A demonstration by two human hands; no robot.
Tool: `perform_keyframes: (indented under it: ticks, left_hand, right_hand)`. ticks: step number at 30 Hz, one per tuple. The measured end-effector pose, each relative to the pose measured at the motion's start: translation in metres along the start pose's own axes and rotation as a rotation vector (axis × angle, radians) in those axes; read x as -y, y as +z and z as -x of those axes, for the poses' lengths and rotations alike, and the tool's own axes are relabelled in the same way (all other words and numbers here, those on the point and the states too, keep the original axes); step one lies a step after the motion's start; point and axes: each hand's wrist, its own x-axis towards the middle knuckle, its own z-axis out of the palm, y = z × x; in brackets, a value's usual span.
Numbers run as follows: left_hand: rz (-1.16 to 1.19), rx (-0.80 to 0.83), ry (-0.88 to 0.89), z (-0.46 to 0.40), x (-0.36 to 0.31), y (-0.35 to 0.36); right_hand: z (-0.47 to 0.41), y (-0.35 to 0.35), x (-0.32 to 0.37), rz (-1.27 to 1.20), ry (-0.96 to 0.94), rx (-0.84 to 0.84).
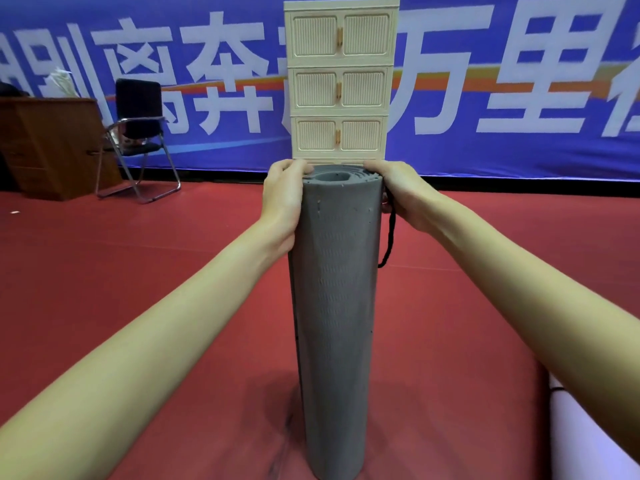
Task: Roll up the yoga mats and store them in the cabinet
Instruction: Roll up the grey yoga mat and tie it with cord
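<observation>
Grey foam, rolled tight, the yoga mat (334,306) stands upright on the red floor (138,289) directly in front of the cream cabinet (341,81), its top end hiding the cabinet's lowest tier. The left hand (282,202) grips the mat's upper left side and the right hand (403,195) grips its upper right side, fingers curled over the rim, with a black cord (388,237) dangling just beside the mat under the right hand. Left of the cabinet stand a black folding chair (138,133) and, further left, a wooden desk (48,143); a blue banner (485,81) hangs behind the cabinet.
</observation>
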Motion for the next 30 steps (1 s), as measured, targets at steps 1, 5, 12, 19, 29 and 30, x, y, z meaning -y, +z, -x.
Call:
perform_keyframes:
  ticks: [1,5,12,19,29,30]
  left_hand:
    - [0.02,0.018,-0.042,0.0,-0.002,-0.001]
    - [0.005,0.041,-0.092,0.002,-0.01,-0.009]
    - [-0.074,0.109,-0.056,0.007,-0.013,-0.014]
    - [-0.18,0.128,0.059,0.001,-0.005,-0.019]
    - [-0.198,0.101,0.139,0.005,-0.001,-0.017]
    - [-0.198,0.098,0.14,0.005,-0.001,-0.018]
  right_hand:
    - [0.0,0.0,0.001,0.024,-0.02,0.005]
    - [-0.008,-0.004,0.001,0.071,-0.08,-0.057]
    - [-0.024,-0.012,0.013,-0.02,-0.207,-0.18]
    - [-0.024,-0.012,0.023,-0.155,-0.333,-0.012]
    - [-0.006,-0.008,0.021,-0.164,-0.353,-0.059]
    - [0.0,-0.01,0.02,-0.112,-0.371,-0.115]
